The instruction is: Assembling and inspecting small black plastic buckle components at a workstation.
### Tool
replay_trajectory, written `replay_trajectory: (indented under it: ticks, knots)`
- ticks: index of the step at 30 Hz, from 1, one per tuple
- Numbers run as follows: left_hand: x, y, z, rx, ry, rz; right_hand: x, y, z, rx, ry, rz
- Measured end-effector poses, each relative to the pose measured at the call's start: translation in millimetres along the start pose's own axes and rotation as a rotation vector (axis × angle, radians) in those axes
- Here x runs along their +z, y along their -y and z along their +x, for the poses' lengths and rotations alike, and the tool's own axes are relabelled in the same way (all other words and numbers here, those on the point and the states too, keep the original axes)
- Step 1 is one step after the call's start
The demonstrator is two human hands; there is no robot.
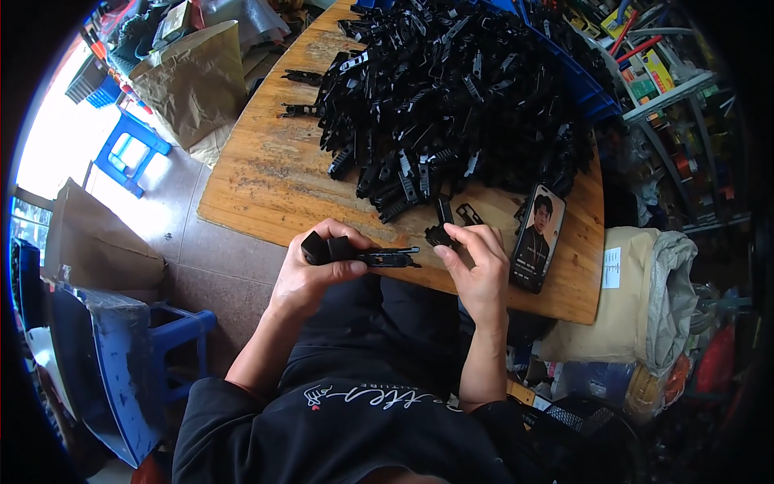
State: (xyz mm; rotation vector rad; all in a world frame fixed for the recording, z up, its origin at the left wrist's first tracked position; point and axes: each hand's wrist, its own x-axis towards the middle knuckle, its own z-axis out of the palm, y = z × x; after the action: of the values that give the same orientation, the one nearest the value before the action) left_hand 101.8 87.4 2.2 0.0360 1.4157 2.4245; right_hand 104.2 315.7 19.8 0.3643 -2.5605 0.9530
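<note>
My left hand (310, 262) is closed around a black part (391, 257) made of a thick blocky piece and a long, narrow slotted end that points right. Its exact kind cannot be made out. Between the thumb and fingers of my right hand (476, 262) is a small dark part (438, 235), a short way from the tip of the left one. Beyond both hands a large heap of black plastic parts (451, 97) covers much of the wooden table (266, 177). A few loose parts lie at the heap's near edge, close to my right fingers.
A phone (536, 238) with a lit screen lies right of my right hand. A blue crate (576, 68) stands behind the heap. Blue stools (133, 149) and paper bags (197, 85) are on the floor at left; a filled sack (605, 290) and a crowded shelf (669, 97) are at right.
</note>
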Motion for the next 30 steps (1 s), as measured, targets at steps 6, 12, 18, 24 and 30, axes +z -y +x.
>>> replay_trajectory:
  ticks: [6, 12, 18, 24, 30]
  knots:
    - [-1.3, -1.4, -1.8, 0.018, 0.007, -0.008, 1.5, 3.5, 0.5, 0.017, 0.008, -0.05]
    - [-2.7, -2.0, -1.3, 0.028, 0.02, -0.006, 0.4, 2.8, -5.7, 0.022, 0.007, -0.052]
    - [-0.4, -4.1, -1.6, 0.03, 0.022, -0.034, 17.1, 8.1, -9.1, -0.001, 0.03, 0.071]
    - [-5.0, -3.1, -2.3, 0.037, 0.008, -0.027, 12.7, 2.1, 13.6, 0.004, -0.195, -0.286]
    - [-2.1, -5.1, -2.8, 0.031, -0.007, -0.03, 10.5, 6.9, 4.1, 0.074, -0.081, -0.217]
